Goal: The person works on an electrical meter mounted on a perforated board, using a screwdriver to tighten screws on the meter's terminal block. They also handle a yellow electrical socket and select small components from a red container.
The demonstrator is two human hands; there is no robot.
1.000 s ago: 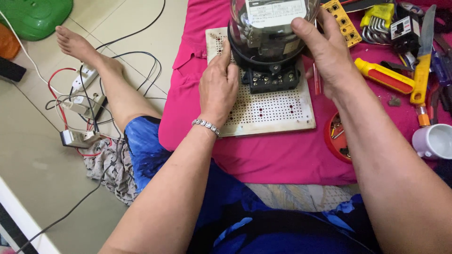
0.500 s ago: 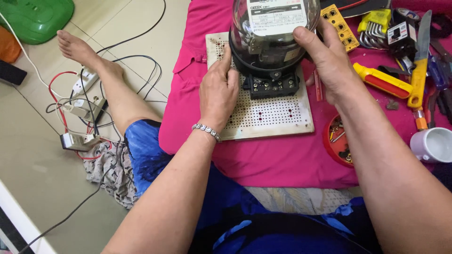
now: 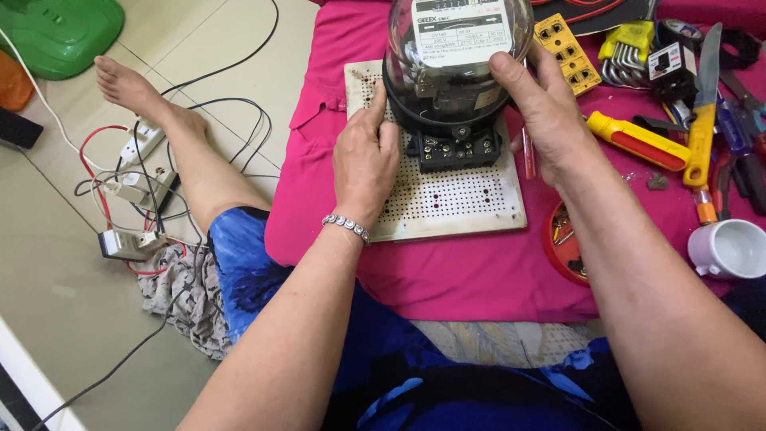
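An electricity meter (image 3: 455,72) with a clear glass dome and a black terminal base stands on a white perforated board (image 3: 455,199), which lies on a pink cloth (image 3: 471,271). My left hand (image 3: 365,156) rests flat on the board's left part, fingertips touching the meter's left side. My right hand (image 3: 542,112) grips the meter's right side, thumb on the dome. A silver bracelet (image 3: 347,227) circles my left wrist.
Right of the board lie a yellow-and-red screwdriver (image 3: 638,140), a yellow-handled knife (image 3: 702,120), hex keys (image 3: 626,48), a yellow terminal block (image 3: 566,52), a red lid with screws (image 3: 565,243) and a white cup (image 3: 730,247). Cables and power strips (image 3: 140,172) lie on the floor at left.
Both hands and the meter keep their hold and place. Only the camera has shifted slightly, so everything sits a little lower in view.
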